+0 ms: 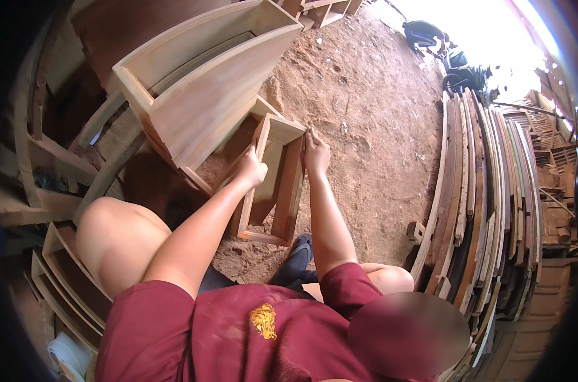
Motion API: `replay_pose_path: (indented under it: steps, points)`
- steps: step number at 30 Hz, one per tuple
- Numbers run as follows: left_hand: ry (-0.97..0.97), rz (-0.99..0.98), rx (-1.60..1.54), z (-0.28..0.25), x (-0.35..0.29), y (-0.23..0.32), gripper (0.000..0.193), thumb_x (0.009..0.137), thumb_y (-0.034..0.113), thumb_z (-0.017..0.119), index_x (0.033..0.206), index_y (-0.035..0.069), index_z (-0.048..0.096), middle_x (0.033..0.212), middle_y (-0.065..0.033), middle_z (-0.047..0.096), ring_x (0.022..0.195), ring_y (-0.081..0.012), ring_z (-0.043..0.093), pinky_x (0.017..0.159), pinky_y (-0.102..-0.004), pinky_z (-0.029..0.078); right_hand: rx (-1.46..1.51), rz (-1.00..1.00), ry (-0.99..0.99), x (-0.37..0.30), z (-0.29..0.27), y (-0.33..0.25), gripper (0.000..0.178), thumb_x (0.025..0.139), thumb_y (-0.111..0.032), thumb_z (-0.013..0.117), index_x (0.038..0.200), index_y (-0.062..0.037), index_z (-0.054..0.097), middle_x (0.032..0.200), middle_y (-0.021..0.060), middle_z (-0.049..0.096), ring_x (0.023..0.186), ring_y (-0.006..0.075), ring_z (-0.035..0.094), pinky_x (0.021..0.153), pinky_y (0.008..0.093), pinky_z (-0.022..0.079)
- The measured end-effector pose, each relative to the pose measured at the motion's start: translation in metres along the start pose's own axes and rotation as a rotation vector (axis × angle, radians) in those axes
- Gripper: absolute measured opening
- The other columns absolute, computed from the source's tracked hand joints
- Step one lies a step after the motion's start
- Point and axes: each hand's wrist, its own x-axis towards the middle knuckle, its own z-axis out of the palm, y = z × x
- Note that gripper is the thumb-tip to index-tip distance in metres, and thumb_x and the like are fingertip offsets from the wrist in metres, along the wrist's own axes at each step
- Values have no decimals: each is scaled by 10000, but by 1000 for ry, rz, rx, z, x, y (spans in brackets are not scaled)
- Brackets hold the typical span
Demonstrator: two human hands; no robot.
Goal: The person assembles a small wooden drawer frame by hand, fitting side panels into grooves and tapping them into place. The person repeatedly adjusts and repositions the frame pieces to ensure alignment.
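So both bare hands are on a small wooden drawer-like box (288, 191), and I'll place everything off the big pale cabinet (209, 111). The box sits just to the right of that cabinet, a bit nearer the person's body, tilted and right beside the cabinet's low open frame (203, 181). Can't tell if the two actually touch.

Left hand (251, 169) is on the cabinet's side of the box, closed over that long rim, most of the fingers hidden. Right hand (317, 153) is on the side away from the cabinet, fingers bent around the far corner, pinching it. Looks like thumb and fingers either side of the edge, but the thumb's hard to make out.

Going outward: a dark shoe (296, 258) is on the body side of the cabinet, just past the near end of the box. The maroon shirt (225, 337) with its yellow emblem is further that way. Bare brown dirt (372, 127) runs off to the right of the cabinet, with a small wood block (416, 232) on it beside a long row of planks (470, 191). Way off to the cabinet's far right there's a dark motorbike (465, 73), pretty washed out by the light. Curved-looking wooden shelving (72, 280) is on the cabinet's near left.
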Motion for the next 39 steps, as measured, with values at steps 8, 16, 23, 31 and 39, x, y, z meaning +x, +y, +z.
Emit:
replay_pose_path:
  steps: [8, 16, 23, 31, 39]
  points:
    - [5, 19, -38, 4, 3, -2, 744, 767, 147, 532, 1439, -112, 346, 1397, -347, 474, 1307, -403, 495, 1122, -391, 384, 76, -43, -15, 1, 6, 13, 353, 949, -442, 591, 1238, -267, 693, 1092, 125, 728, 1020, 286, 692, 900, 375, 491]
    - [82, 98, -30, 7, 12, -18, 727, 749, 131, 556, 1413, -102, 372, 1246, -345, 583, 1180, -448, 573, 1019, -449, 459, -22, -17, -23, -28, 0, 9, 330, 968, -344, 616, 1241, -173, 690, 1088, 137, 731, 865, 216, 714, 804, 348, 520]
    - [87, 100, -27, 17, 14, -14, 742, 750, 142, 553, 1423, -105, 360, 1260, -354, 571, 1194, -442, 568, 1025, -450, 455, 37, 27, 3, 9, 0, 0, 361, 960, -428, 592, 1256, -245, 686, 1132, 98, 722, 1018, 258, 702, 903, 395, 500]
    - [55, 28, -27, 0, 7, -10, 757, 755, 129, 538, 1444, -110, 335, 1346, -354, 506, 1266, -419, 518, 1089, -415, 408, -197, -14, 14, -17, 5, -9, 318, 969, -359, 617, 1226, -192, 703, 1094, 129, 731, 963, 211, 715, 848, 344, 516]
    - [70, 86, -25, 9, 9, -15, 710, 767, 155, 553, 1407, -100, 382, 1256, -334, 584, 1169, -445, 582, 1004, -463, 472, -186, 82, -67, 3, 0, -9, 373, 982, -459, 529, 1294, -299, 657, 1137, 110, 718, 1090, 325, 661, 1005, 544, 388]
